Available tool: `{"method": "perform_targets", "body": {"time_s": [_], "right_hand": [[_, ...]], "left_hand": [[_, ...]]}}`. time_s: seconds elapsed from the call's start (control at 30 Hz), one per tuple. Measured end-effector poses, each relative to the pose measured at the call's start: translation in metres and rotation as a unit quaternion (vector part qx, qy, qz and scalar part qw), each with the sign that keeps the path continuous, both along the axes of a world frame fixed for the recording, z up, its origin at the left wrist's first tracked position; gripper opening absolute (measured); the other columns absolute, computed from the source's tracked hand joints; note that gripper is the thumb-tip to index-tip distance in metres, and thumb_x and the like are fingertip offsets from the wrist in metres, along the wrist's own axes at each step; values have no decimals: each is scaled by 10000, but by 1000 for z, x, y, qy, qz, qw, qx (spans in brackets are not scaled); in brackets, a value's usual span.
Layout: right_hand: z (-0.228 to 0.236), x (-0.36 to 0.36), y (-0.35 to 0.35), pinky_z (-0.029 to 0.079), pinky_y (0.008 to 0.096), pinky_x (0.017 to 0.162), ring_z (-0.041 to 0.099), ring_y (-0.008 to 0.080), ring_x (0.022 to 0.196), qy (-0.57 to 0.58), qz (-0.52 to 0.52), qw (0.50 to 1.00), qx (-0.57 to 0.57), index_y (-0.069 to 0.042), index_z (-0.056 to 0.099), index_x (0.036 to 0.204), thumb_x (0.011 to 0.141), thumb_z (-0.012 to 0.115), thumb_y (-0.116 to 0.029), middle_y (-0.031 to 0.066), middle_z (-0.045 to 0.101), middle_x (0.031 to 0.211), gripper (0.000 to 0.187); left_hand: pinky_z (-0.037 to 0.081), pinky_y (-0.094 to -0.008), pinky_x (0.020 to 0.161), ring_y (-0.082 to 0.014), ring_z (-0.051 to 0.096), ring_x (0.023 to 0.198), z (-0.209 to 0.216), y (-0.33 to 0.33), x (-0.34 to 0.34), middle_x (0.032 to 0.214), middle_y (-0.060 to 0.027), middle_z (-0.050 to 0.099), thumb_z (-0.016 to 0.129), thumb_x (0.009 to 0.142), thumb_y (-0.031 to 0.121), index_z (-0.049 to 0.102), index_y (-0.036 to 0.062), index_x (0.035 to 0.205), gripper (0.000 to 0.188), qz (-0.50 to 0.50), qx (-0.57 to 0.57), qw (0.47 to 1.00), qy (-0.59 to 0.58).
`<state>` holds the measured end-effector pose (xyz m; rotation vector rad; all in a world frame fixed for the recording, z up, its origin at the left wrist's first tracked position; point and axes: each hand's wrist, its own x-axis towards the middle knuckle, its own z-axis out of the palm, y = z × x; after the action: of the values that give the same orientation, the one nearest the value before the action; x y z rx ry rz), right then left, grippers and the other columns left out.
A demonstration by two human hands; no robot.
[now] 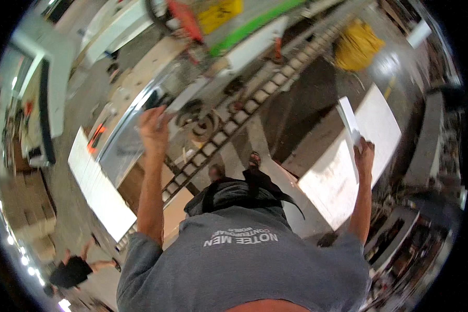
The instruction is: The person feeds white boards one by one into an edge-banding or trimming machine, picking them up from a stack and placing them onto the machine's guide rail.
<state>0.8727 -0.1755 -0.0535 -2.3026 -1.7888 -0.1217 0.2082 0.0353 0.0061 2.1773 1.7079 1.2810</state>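
Note:
My right hand is closed on a narrow white strip, which it holds up by its lower end. Beneath the strip is a large white panel, with dark smudges on its face. My left hand is raised on the other side, over a workbench with a shiny metal edge. Its fingers look bent, but blur hides whether anything is between them. Nearest to it are a dark tool-like item and round dark coils.
A ladder-like roller track runs diagonally past my feet. Another white board leans at left, near an orange-handled tool. A yellow sack lies at far right. Clutter fills the right side. Another person is at lower left.

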Motion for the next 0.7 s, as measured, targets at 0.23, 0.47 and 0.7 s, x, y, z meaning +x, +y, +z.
{"method": "perform_targets", "body": {"time_s": [0.23, 0.47, 0.7], "right_hand": [[112, -237, 75, 514, 474, 910, 591, 419, 1055, 158, 250, 955, -36, -16, 646, 1196, 749, 754, -89, 206, 644, 1108, 466], [153, -441, 157, 508, 438, 849, 576, 359, 970, 238, 543, 805, -9, 22, 630, 1174, 670, 763, -34, 153, 595, 1038, 524], [135, -586, 180, 480, 433, 939, 565, 366, 1047, 273, 568, 764, 139, 15, 625, 1213, 767, 755, -59, 157, 604, 1113, 470]], "left_hand": [[476, -479, 976, -378, 540, 1199, 81, -44, 50, 1212, -135, 610, 774, 751, 104, 664, 72, 1138, 403, -242, 25, 966, 83], [474, -462, 955, -327, 598, 1133, 101, -79, -64, 1171, -114, 634, 814, 715, 153, 650, 70, 1186, 506, -234, -110, 950, 173], [508, -440, 864, -360, 639, 997, 71, -127, -195, 1105, -173, 679, 821, 711, 76, 691, 39, 1162, 471, -7, -74, 993, 94]]}}
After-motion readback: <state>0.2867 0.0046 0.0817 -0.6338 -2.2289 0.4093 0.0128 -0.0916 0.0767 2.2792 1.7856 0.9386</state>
